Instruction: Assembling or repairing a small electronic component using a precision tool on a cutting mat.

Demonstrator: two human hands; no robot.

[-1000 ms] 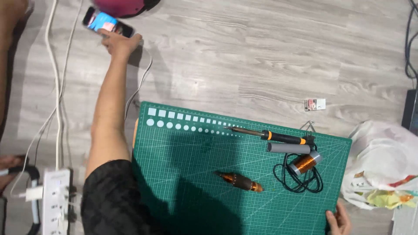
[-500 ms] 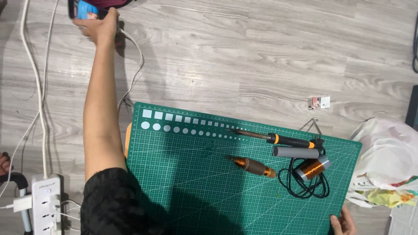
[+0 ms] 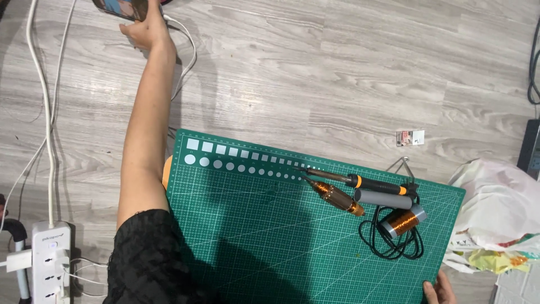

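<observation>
Grey wood floor, green cutting mat (image 3: 270, 236) lower centre: left hand (image 3: 147, 25) grips a phone (image 3: 121, 7) upper left; copper coils (image 3: 337, 198) untouched; right hand (image 3: 439, 291) barely visible, grip unclear.

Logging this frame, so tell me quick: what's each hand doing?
Left hand: stretched out, on the phone; grip unclear.
Right hand: at the mat corner, mostly out of frame; cannot tell.
</observation>
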